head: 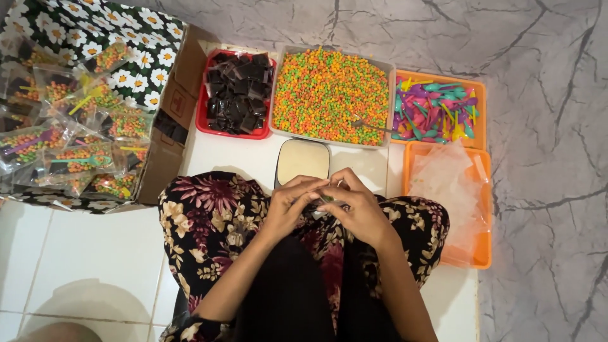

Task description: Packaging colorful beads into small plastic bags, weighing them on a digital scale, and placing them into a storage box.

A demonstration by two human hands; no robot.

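Floral-patterned fabric (209,218) covers the person's lap nearest the camera, and above it the two hands meet. Left hand (290,206) has its fingers curled in, pinching at a small clear packet (327,201) that sits between both hands; right hand (360,209) is likewise curled, fingertips closed on the same packet. What the packet holds I cannot tell.

Going left to right across the white tiled floor (95,259): a cardboard box (166,142) with a daisy-print lining holds many filled clear bags (76,155) of coloured pellets with little spoons. Beside it a red tray (204,123) carries dark square packets (239,92). Next, a grey tray (387,66) is heaped with orange, green and yellow pellets (329,95), with a small scale (303,159) just below it, near the hands. Farther right, an orange tray (480,88) holds bright plastic spoons (434,109), and below it a second orange tray (484,253) holds empty clear bags (446,183)
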